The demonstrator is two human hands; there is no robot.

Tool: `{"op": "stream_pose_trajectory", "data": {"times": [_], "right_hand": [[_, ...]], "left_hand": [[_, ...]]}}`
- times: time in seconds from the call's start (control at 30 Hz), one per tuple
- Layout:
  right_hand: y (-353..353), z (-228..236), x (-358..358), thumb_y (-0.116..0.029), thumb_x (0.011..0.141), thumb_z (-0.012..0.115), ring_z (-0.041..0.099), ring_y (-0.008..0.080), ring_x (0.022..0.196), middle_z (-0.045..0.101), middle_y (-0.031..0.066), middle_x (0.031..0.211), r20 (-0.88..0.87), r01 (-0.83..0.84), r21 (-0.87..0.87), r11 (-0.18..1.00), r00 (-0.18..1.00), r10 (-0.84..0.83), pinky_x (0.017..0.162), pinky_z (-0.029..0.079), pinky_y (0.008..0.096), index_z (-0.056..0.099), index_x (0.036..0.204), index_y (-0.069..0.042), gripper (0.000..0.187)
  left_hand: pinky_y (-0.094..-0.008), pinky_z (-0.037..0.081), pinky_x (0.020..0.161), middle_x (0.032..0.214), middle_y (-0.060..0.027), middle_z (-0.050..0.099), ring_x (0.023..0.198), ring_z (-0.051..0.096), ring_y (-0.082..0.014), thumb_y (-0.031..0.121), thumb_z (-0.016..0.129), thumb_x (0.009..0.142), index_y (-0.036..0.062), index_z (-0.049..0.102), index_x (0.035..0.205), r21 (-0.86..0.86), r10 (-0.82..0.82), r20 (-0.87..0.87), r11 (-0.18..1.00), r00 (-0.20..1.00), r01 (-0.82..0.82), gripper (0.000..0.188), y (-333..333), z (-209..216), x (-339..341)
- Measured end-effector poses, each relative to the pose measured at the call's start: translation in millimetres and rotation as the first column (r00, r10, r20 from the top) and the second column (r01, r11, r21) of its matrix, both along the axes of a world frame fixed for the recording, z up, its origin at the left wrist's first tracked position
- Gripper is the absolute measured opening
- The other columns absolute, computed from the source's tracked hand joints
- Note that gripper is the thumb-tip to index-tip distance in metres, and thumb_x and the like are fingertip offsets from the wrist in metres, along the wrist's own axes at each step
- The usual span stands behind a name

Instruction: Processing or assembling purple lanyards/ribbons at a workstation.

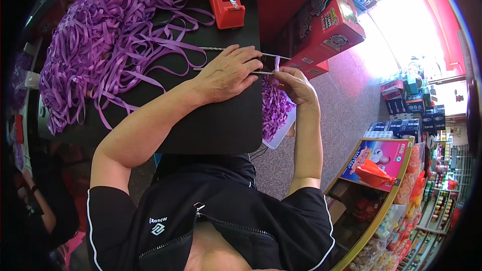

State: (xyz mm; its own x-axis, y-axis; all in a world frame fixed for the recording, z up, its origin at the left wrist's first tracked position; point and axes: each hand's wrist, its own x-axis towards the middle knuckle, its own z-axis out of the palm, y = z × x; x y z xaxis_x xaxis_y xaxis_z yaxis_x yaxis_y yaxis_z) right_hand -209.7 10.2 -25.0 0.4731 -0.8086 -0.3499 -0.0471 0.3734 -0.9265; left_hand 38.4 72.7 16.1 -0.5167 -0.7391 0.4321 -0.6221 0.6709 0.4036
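1. My left hand (229,72) lies palm down above the right edge of the black flat-topped table (170,133), its fingers slightly apart and pointing right.
2. Under it pass two thin silvery metal rods: the upper rod (269,54), which looks twisted on its left stretch, and the lower rod (262,73). Both come out beyond my fingertips, past the table edge. I cannot tell how firmly my left fingers grip them, since my own hand hides the contact.
3. My right hand (297,86) is off the table, thumb and index finger pinching a narrow purple ribbon strip (277,64).
4. That strip stands across the gap between the rods, near their right ends; its lower part is at my right fingertips, its upper part at the upper rod, just right of my left fingers.
5. Below my right hand, a crinkled purple ribbon heap (275,110) sits by a whitish shallow container (275,142).
6. Left of my left hand spreads a large, tangled purple ribbon pile (100,40), with a red tape dispenser (224,7) beyond.
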Motion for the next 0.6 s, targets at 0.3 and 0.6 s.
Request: {"op": "stream_pose_trajectory", "data": {"times": [0.3, 0.6], "right_hand": [[-4.0, 16.8, -12.1, -0.018, 0.081, 0.069, 0.057, 0.0064, 0.069, 0.065, 0.0018, 0.077, -0.094, -0.019, -0.035, 0.999, 0.995, 0.016, 0.065, 0.043, 0.0196, 0.068, 0.090, 0.001, 0.021], [-22.3, 40.0, 6.9, -0.020, 0.090, 0.061, 0.059, 0.0087, 0.086, 0.068, 0.0066, 0.096, -0.053, 0.105, -0.272, 0.957, 0.991, -0.123, 0.076, 0.046, 0.0228, 0.063, 0.111, -0.001, 0.028]], "left_hand": [[-0.0453, 0.030, 0.106, 0.126, -0.0122, 0.049, 0.126, 0.043, -0.0301, 0.016, 0.061, 0.086, 0.0056, 0.055, 0.111, 0.001, 0.009, -0.003, 1.000, 1.000, -0.009, 0.027, 2.1, -2.7, 1.9], [-0.0455, 0.029, 0.107, 0.126, -0.0123, 0.049, 0.126, 0.043, -0.0300, 0.017, 0.060, 0.087, 0.0055, 0.055, 0.111, 0.003, 0.006, 0.008, 1.000, 1.000, -0.006, 0.027, 2.5, -2.3, 3.9]]}}
